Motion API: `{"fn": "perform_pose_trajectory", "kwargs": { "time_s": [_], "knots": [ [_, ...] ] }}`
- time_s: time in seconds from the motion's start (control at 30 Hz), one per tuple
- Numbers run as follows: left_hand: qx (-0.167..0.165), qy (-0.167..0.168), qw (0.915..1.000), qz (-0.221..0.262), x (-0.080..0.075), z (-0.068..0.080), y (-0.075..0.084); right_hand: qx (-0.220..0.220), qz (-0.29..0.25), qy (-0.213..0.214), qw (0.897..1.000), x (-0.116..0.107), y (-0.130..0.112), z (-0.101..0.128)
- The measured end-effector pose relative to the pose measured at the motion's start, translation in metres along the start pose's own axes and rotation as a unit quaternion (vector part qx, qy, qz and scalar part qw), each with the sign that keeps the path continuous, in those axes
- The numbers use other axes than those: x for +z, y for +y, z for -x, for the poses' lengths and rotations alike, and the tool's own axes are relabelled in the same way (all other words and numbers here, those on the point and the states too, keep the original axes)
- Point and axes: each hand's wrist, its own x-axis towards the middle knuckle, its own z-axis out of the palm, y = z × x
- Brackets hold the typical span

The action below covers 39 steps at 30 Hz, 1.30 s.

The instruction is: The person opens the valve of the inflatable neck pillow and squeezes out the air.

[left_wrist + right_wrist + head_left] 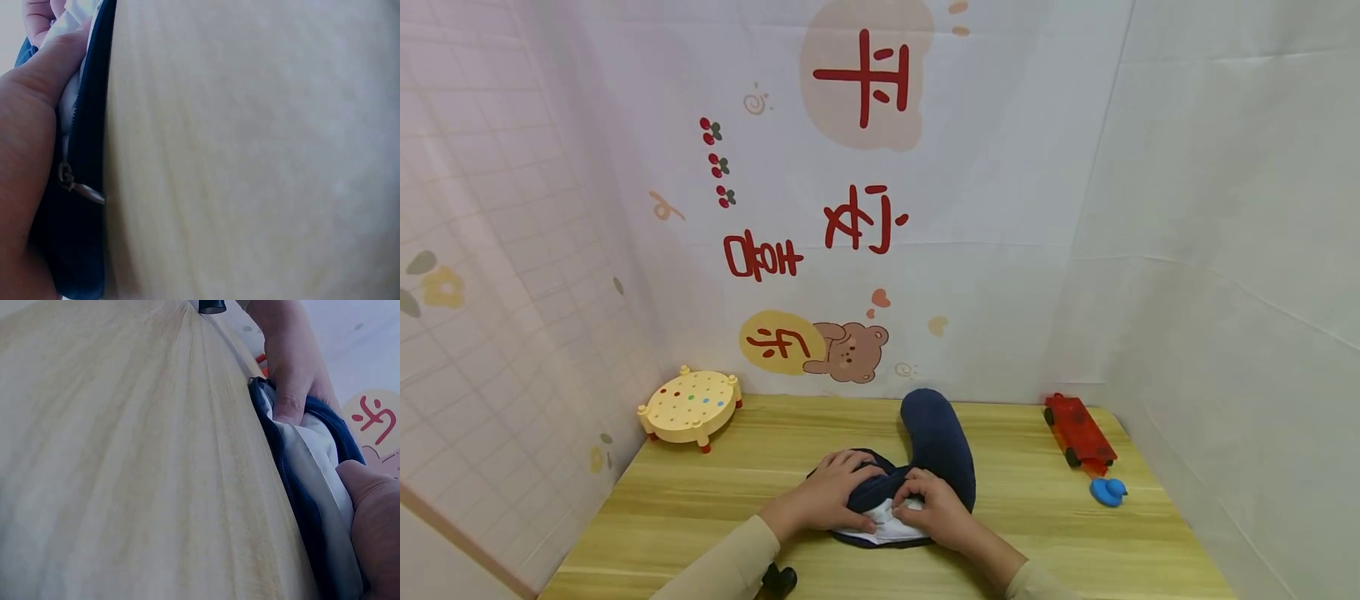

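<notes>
Low in the frame's middle, left hand (823, 492) and right hand (934, 508) pinch the navy cover (936, 442) around its white insert (887, 525); best tuck the filling well inside before pulling the zipper (74, 184).

Bench (700, 500): pale wood, lengthwise grain, smooth with a satin sheen. Neck pillow cover (936, 442) under both hands: navy cloth, soft and matt, with a small metal zip pull (78, 186); inner filling (887, 523) between the hands: white cloth, smooth. Beyond the right hand, red toy truck (1078, 429) and blue duck (1107, 491): glossy plastic.
</notes>
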Motion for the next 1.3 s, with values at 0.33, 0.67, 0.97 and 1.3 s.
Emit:
{"fn": "perform_pose_trajectory", "kwargs": {
  "time_s": [0.33,0.67,0.97,1.3],
  "knots": [
    [-0.006,-0.003,1.0000,-0.005,-0.0013,0.0004,0.0004,-0.004,0.002,-0.003,1.000,0.0011,-0.0001,-0.0012],
    [-0.004,0.000,0.9999,0.016,0.0000,0.0002,-0.0015,-0.016,0.019,-0.002,1.000,0.0003,-0.0007,-0.0021],
    [-0.028,-0.003,0.9981,0.055,0.0008,-0.0012,0.0006,-0.008,0.011,-0.013,1.000,0.0003,0.0005,-0.0023],
    [-0.020,-0.003,0.9997,-0.013,0.0069,-0.0058,0.0033,-0.014,0.006,-0.009,1.000,-0.0006,0.0009,0.0004]
  ]
}}
